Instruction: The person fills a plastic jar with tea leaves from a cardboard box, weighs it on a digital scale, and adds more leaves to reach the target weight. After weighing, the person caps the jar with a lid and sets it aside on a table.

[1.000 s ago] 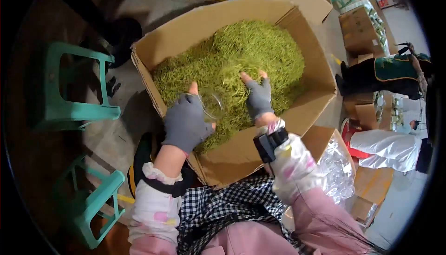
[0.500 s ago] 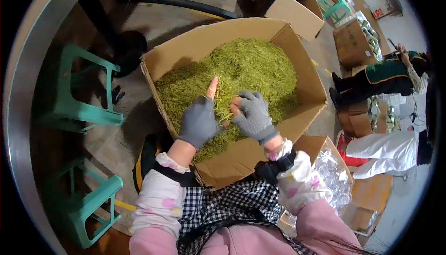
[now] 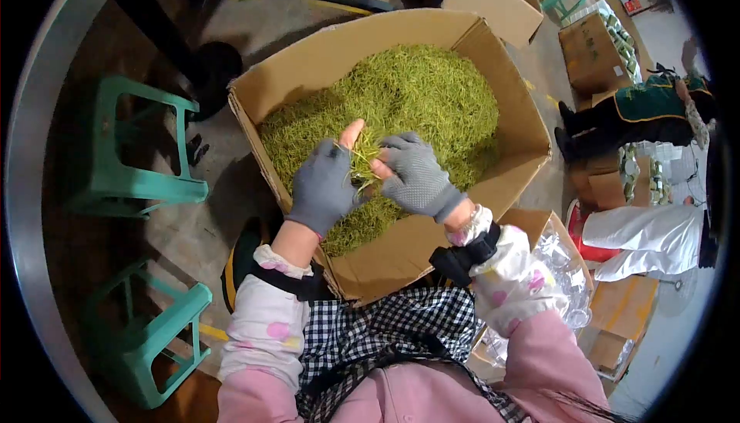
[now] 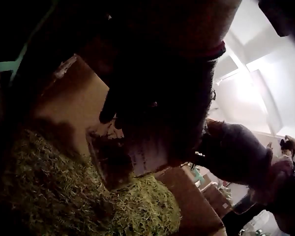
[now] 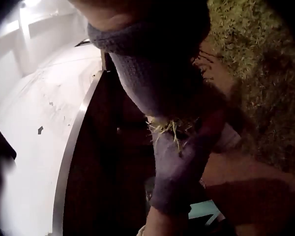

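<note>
A large cardboard box [image 3: 378, 273] holds a heap of thin green-yellow strands [image 3: 439, 92]. Above its near part, the gloved left hand [image 3: 322, 186] grips a clear container [image 4: 110, 164], best seen in the left wrist view and mostly hidden by the hand in the head view. The gloved right hand [image 3: 420, 178] meets it from the right, its bent fingers pinching a tuft of strands [image 3: 364, 155] at the container's mouth. In the right wrist view, loose strands [image 5: 174, 129] stick out between the right hand [image 5: 147, 83] and the left hand [image 5: 174, 169].
Two green stools [image 3: 142, 184] stand at the left. Beside the box at the right is a carton of clear plastic containers [image 3: 566, 269]. Further right are more cartons [image 3: 593, 53] and a person in a green vest [image 3: 651, 107].
The right hand has come out of the heap and moved left to the left hand, with strands in its fingers. Since half a second ago both hands have stayed close together, shifting slightly.
</note>
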A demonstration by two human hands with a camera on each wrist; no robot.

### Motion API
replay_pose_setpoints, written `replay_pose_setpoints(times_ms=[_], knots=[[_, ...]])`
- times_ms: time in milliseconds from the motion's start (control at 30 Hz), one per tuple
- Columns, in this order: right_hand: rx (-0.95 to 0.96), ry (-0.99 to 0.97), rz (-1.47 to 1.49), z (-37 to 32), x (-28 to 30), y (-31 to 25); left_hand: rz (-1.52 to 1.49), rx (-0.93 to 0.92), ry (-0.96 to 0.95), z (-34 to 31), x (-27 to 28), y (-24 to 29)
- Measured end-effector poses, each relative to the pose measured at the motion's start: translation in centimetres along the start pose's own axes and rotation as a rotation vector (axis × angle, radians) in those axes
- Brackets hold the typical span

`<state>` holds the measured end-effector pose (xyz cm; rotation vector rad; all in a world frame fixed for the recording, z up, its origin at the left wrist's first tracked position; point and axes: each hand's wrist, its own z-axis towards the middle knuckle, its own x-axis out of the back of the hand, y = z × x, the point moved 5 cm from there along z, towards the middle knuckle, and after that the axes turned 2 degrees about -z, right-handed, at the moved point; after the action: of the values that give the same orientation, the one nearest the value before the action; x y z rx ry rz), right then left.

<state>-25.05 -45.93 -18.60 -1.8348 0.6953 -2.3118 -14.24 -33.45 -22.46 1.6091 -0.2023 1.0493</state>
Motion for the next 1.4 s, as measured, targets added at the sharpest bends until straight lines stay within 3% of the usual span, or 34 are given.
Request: replay_pose_setpoints(times_ms=[67,100,133,200,267,333,400,467,500,567,633,700,767,800,867,900,933,1000,1133,1167,1267,1333,1367,1400], knots=[[0.152,-0.443,-0.126,0.6,-1.0,-1.1,0.039,0.031,-0.097,-0.3,-0.1,0.3],[0.288,-0.427,-0.156,0.7,-2.1,-0.4,0.046,-0.046,-0.046,-0.4,-0.1,0.4],[0.283,-0.431,-0.143,0.4,-2.8,0.7,0.051,-0.12,0.01,-0.4,0.0,0.5],[-0.149,-0.009,0.829,1.4,-1.7,3.3,0.003,-0.115,0.073,0.2,0.3,-0.3],[-0.57,0.374,1.309,1.3,-3.2,7.3,-0.04,-0.09,0.151,0.2,0.8,-1.4],[-0.702,0.109,0.922,0.4,-9.6,11.4,-0.127,-0.078,0.242,0.4,1.9,-1.5],[-0.672,-0.553,0.27,-2.5,-17.5,13.0,-0.095,-0.006,0.171,0.9,2.5,-0.8],[-0.503,-1.165,-0.157,-8.0,-24.7,13.2,-0.241,0.042,0.246,0.6,2.7,-1.1],[-0.676,-1.167,-0.27,-10.6,-27.1,13.9,-0.198,0.048,0.241,0.6,3.0,-1.1],[-1.03,-0.993,-0.318,-14.2,-31.5,14.8,-0.238,0.084,0.248,0.8,3.7,-0.9],[-1.301,-0.605,-0.271,-17.6,-38.1,16.3,-0.282,0.134,0.252,0.8,3.7,-1.0],[-1.319,-0.566,-0.118,-17.5,-37.5,16.6,-0.453,0.179,0.268,0.9,3.8,-1.2],[-1.079,-0.654,-0.147,-14.9,-33.6,16.5,-0.477,0.186,0.262,0.8,4.0,-1.3],[-1.078,-0.644,-0.153,-13.5,-31.0,16.8,-0.5,0.196,0.257,0.8,4.0,-1.4],[-0.851,-1.003,0.103,-11.7,-29.4,17.6,-0.451,0.143,0.285,0.6,4.1,-1.8],[-0.881,-0.924,0.281,-11.7,-29.3,18.6,-0.397,0.099,0.308,0.5,4.2,-1.7],[-0.88,-0.926,0.278,-11.9,-29.1,19.7,-0.399,0.101,0.31,0.4,4.2,-1.6],[-0.642,-0.513,0.413,-9.2,-26.6,19.8,-0.43,0.029,0.35,0.5,4.5,-1.0],[-0.845,-0.295,0.088,-9.5,-28.8,20.7,-0.49,0.047,0.355,0.7,4.0,-0.5],[-1.028,-0.247,0.16,-11.0,-32.6,22.3,-0.53,0.064,0.338,0.8,3.8,-0.6],[-1.219,-0.177,0.298,-10.0,-30.5,19.5,-0.602,0.105,0.314,0.7,2.9,-1.4],[-1.054,-0.615,0.344,-8.6,-28.4,17.8,-0.436,0.21,0.242,0.4,2.5,-2.0],[-0.979,-0.451,0.399,-7.4,-27.5,17.8,-0.44,0.2,0.249,0.2,2.4,-2.2],[-0.969,-0.439,0.387,-7.0,-26.3,18.3,-0.362,0.192,0.185,0.1,1.8,-2.4]])
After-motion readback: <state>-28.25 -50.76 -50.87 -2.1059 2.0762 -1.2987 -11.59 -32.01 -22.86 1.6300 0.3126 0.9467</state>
